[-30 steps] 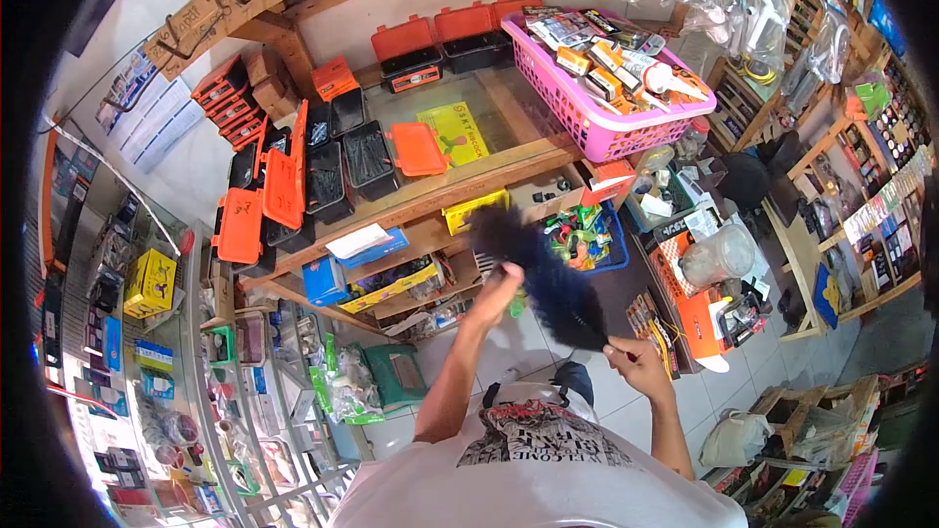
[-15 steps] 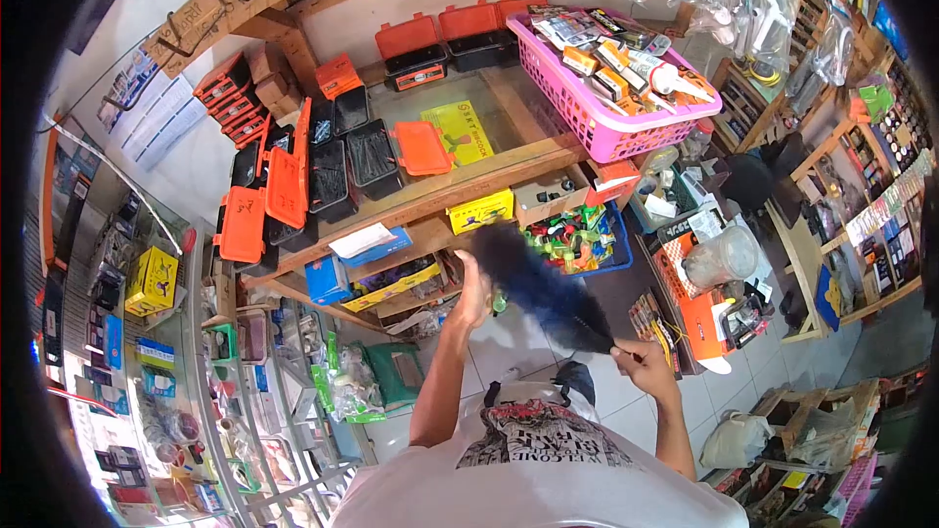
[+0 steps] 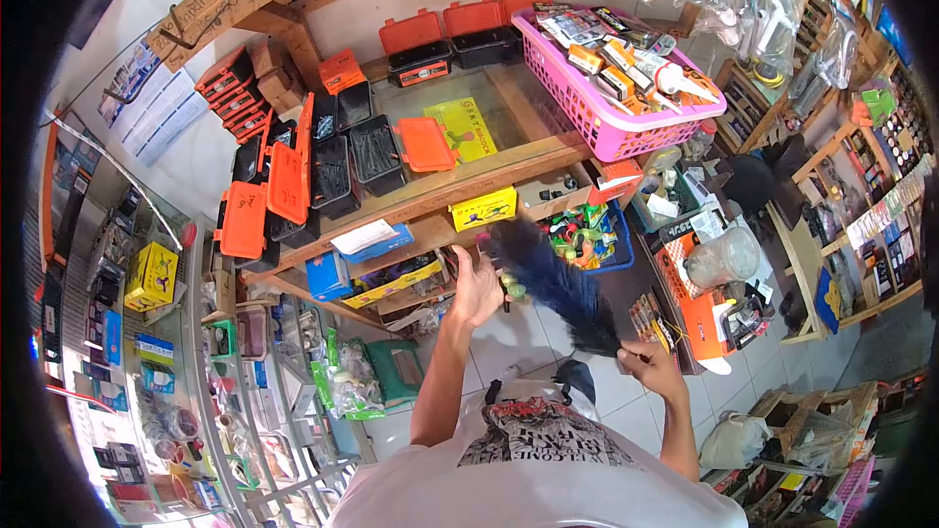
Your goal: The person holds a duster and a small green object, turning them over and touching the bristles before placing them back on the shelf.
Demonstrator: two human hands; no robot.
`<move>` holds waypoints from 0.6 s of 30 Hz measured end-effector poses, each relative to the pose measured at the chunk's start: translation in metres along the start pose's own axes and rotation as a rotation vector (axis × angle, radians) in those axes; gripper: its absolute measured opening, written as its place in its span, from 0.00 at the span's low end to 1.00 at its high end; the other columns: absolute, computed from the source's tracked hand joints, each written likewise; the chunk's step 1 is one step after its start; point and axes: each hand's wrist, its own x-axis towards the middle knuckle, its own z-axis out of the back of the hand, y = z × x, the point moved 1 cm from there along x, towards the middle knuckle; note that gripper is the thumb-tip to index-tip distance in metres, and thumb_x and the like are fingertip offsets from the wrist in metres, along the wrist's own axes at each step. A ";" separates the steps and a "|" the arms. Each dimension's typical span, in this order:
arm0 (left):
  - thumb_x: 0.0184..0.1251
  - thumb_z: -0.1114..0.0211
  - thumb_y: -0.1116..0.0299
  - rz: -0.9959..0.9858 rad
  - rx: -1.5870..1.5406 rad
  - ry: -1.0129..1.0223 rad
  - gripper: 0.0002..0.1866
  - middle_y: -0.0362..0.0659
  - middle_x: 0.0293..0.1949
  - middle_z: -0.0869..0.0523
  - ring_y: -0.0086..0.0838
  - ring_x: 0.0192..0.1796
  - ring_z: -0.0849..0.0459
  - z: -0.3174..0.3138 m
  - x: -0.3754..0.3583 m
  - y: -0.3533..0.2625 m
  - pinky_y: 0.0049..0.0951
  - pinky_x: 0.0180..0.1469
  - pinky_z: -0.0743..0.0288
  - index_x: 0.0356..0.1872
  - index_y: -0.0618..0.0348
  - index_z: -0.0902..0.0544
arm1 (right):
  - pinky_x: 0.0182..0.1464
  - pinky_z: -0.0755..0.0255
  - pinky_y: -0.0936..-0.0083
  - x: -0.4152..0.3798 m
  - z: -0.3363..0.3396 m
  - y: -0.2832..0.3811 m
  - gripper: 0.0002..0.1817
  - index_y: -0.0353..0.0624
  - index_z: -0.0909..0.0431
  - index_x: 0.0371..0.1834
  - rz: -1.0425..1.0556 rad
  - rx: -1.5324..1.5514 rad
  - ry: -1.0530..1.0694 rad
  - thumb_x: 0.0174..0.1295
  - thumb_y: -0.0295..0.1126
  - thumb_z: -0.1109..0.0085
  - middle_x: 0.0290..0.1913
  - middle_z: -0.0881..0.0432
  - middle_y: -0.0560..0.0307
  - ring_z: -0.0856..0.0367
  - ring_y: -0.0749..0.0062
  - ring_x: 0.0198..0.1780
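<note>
A dark blue-black feather duster (image 3: 559,286) slants across the middle of the head view, in front of the counter. Its narrow end is in my right hand (image 3: 653,368), whose fingers are closed round it. Beside the bushy end my left hand (image 3: 476,290) is raised, thumb up and fingers apart, with no grip on anything. Behind the feathers a blue tray (image 3: 618,244) of small colourful items is partly covered. A yellow box (image 3: 483,208) sits on the shelf just above my left hand.
On the glass-topped counter stand black boxes (image 3: 375,154) with orange lids and a pink basket (image 3: 626,127) full of packaged goods. Left is a glass display case (image 3: 210,381). An orange box (image 3: 696,318) and a clear jar (image 3: 719,262) stand at the right.
The feather duster has shifted slightly right and looks less blurred. My left hand has tilted, with its thumb and fingers more spread. My right hand still grips the duster.
</note>
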 end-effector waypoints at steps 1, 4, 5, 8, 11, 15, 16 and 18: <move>0.61 0.65 0.14 0.034 -0.061 0.114 0.57 0.44 0.65 0.21 0.38 0.66 0.23 0.015 0.005 0.001 0.49 0.69 0.30 0.74 0.54 0.31 | 0.30 0.36 0.80 0.000 0.005 -0.003 0.15 0.41 0.13 0.55 -0.033 0.012 0.096 0.74 0.37 0.39 0.24 0.23 0.66 0.30 0.86 0.27; 0.63 0.58 0.16 -0.045 -0.159 0.074 0.54 0.46 0.68 0.22 0.43 0.66 0.23 0.037 0.011 0.008 0.54 0.71 0.31 0.76 0.50 0.31 | 0.30 0.37 0.80 -0.001 0.002 0.005 0.13 0.39 0.13 0.49 -0.047 0.044 0.095 0.75 0.36 0.40 0.24 0.23 0.66 0.30 0.86 0.27; 0.63 0.58 0.17 -0.028 -0.167 0.053 0.53 0.46 0.67 0.22 0.43 0.66 0.22 0.040 0.014 0.011 0.54 0.70 0.30 0.75 0.49 0.30 | 0.30 0.37 0.80 0.000 0.001 0.010 0.13 0.38 0.12 0.45 -0.038 0.053 0.049 0.75 0.36 0.40 0.24 0.23 0.66 0.30 0.86 0.27; 0.66 0.58 0.19 0.017 -0.171 0.058 0.50 0.47 0.66 0.21 0.43 0.67 0.22 0.009 0.000 0.005 0.54 0.68 0.27 0.74 0.49 0.29 | 0.29 0.36 0.79 0.005 0.005 0.020 0.13 0.37 0.13 0.43 -0.008 -0.012 0.162 0.74 0.37 0.40 0.24 0.24 0.66 0.30 0.86 0.27; 0.65 0.59 0.18 -0.037 -0.212 -0.018 0.51 0.48 0.66 0.20 0.45 0.66 0.22 0.014 0.003 0.009 0.55 0.67 0.27 0.75 0.49 0.30 | 0.29 0.36 0.77 0.013 -0.004 0.013 0.13 0.36 0.14 0.42 -0.004 -0.051 -0.078 0.73 0.37 0.38 0.23 0.24 0.67 0.31 0.85 0.26; 0.71 0.53 0.25 -0.126 -0.361 0.202 0.42 0.48 0.66 0.20 0.42 0.68 0.23 0.027 -0.002 0.017 0.55 0.71 0.31 0.69 0.49 0.24 | 0.28 0.34 0.79 0.023 -0.019 0.028 0.13 0.35 0.19 0.32 0.128 -0.068 0.023 0.73 0.33 0.39 0.21 0.24 0.65 0.28 0.86 0.25; 0.70 0.47 0.28 -0.138 -0.290 0.219 0.40 0.48 0.68 0.20 0.41 0.69 0.24 0.079 0.015 0.038 0.56 0.73 0.34 0.67 0.51 0.22 | 0.28 0.34 0.79 0.023 -0.027 0.028 0.14 0.35 0.20 0.31 0.115 -0.063 0.009 0.73 0.34 0.39 0.21 0.24 0.65 0.28 0.85 0.25; 0.71 0.48 0.28 -0.298 -0.343 0.119 0.39 0.48 0.71 0.24 0.42 0.74 0.29 0.073 0.014 0.030 0.54 0.77 0.41 0.70 0.46 0.24 | 0.29 0.33 0.78 0.028 -0.033 0.035 0.14 0.35 0.19 0.34 0.105 -0.153 -0.040 0.74 0.34 0.40 0.22 0.23 0.65 0.28 0.85 0.26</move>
